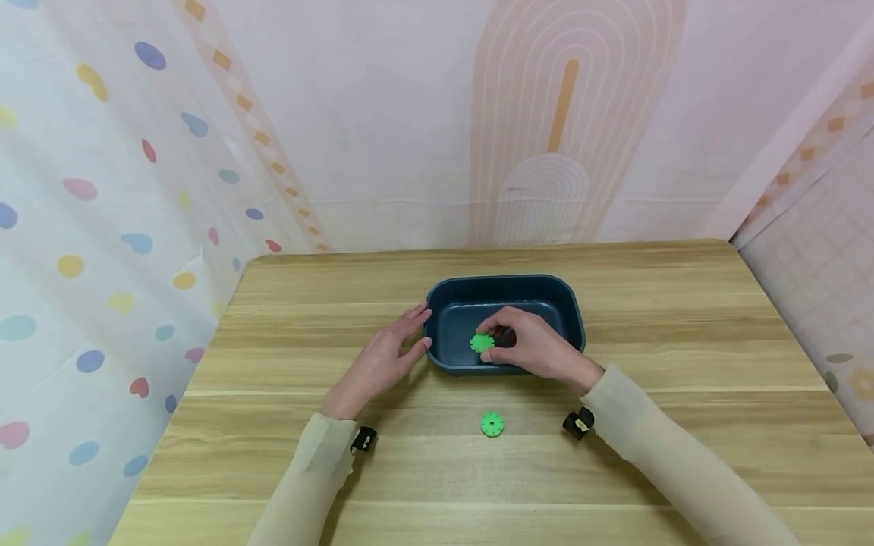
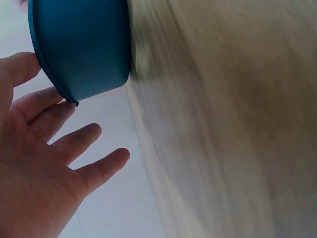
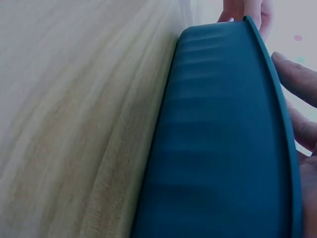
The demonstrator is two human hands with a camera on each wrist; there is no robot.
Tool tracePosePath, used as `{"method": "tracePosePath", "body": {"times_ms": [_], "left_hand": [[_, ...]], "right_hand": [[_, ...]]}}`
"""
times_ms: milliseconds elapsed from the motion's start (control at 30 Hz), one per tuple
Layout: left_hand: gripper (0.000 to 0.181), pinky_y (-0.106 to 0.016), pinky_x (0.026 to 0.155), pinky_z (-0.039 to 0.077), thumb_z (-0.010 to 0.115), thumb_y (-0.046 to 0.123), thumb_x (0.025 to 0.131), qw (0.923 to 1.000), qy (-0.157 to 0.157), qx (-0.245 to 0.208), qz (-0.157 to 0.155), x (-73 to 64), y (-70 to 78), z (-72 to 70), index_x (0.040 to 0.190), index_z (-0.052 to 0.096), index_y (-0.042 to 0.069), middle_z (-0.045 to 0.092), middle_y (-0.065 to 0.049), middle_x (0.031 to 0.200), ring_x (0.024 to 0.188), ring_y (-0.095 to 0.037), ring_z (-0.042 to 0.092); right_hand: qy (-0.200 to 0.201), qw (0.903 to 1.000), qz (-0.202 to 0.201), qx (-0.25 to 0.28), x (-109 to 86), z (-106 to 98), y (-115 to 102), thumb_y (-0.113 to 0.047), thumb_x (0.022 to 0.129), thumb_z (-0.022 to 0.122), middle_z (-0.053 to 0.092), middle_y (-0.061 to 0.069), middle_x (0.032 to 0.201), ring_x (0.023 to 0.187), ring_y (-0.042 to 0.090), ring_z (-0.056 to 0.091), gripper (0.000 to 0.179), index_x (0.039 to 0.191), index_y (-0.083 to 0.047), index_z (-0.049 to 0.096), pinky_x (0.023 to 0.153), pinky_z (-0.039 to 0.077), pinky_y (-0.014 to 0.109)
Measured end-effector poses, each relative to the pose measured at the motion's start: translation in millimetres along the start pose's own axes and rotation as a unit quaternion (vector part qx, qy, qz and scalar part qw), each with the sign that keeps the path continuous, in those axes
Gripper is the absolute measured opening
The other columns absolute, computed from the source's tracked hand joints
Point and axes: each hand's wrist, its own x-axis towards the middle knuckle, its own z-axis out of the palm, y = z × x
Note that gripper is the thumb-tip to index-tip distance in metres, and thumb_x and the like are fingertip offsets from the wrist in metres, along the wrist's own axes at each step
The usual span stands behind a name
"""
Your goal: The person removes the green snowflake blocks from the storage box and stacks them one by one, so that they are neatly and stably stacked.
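A dark teal, rounded rectangular bin (image 1: 454, 362) stands on the wooden table. My left hand (image 1: 384, 362) is at the bin's left end, its fingers spread and the tips at the rim; the left wrist view shows the thumb and first fingers by that rim (image 2: 47, 74). Over the bin, my right hand (image 1: 536, 345) pinches a green notched plastic disc (image 1: 481, 343) between thumb and fingers. A second green notched disc (image 1: 492, 424), with a small hole in its centre, lies on the table in front of the bin. In the right wrist view, the bin's side wall (image 3: 218, 134) hides the pinched disc.
The light wooden table (image 1: 273, 470) reaches back to a patterned curtain (image 1: 382, 136). Another curtain (image 1: 102, 303) with coloured spots hangs at the left. Small black devices (image 1: 579, 423) sit at both wrists.
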Motion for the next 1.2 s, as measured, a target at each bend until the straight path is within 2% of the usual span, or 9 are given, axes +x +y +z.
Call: {"method": "tracePosePath", "body": {"times_ms": [467,700,867,1100,1200], "left_hand": [[0.056,-0.058,0.12,0.03,0.058,0.028,0.108,0.9999,-0.003,-0.005,-0.008,0.5,0.5,0.4,0.157,0.043,0.005,0.033,-0.007,0.166,0.152,-0.034,0.033],[0.056,-0.055,0.12,0.031,0.057,0.029,0.108,1.0,-0.003,-0.003,-0.006,0.8,0.7,0.4,0.157,0.043,0.005,0.034,-0.008,0.166,0.152,-0.035,0.033],[0.057,-0.054,0.12,0.031,0.058,0.029,0.108,1.0,-0.001,-0.004,-0.004,0.6,0.9,-0.2,0.157,0.043,0.004,0.033,-0.008,0.166,0.152,-0.036,0.033],[0.057,-0.054,0.12,0.031,0.057,0.029,0.108,1.0,-0.003,-0.006,-0.006,0.0,0.0,0.2,0.157,0.042,0.004,0.033,-0.008,0.166,0.152,-0.035,0.032],[0.056,-0.051,0.121,0.031,0.056,0.029,0.109,0.9998,-0.007,-0.014,-0.011,-0.1,0.6,0.0,0.157,0.042,0.005,0.033,-0.007,0.167,0.153,-0.034,0.031]], "right_hand": [[0.002,0.9999,-0.012,0.001,-13.8,-2,-12,-0.021,0.091,0.082,0.066,-0.002,0.117,0.104,0.018,0.06,0.032,0.121,-0.014,0.073,0.088,0.056,0.039],[0.002,0.9991,-0.043,0.0,-21.5,-2,-18,-0.021,0.091,0.082,0.066,-0.001,0.12,0.101,0.015,0.062,0.033,0.122,-0.012,0.072,0.086,0.057,0.033],[0.0,0.9985,-0.054,0.002,-27.5,-2,-23,-0.021,0.091,0.082,0.066,-0.002,0.12,0.099,0.015,0.062,0.033,0.121,-0.013,0.072,0.085,0.057,0.034],[-0.013,0.9986,-0.051,0.001,-35.7,-1,-26,-0.019,0.091,0.083,0.065,-0.005,0.117,0.099,0.014,0.061,0.034,0.123,-0.014,0.073,0.086,0.056,0.031],[-0.018,0.9983,-0.056,0.0,-39.4,0,-28,-0.016,0.09,0.083,0.065,-0.005,0.118,0.1,0.014,0.061,0.035,0.123,-0.012,0.073,0.087,0.056,0.034]]}}
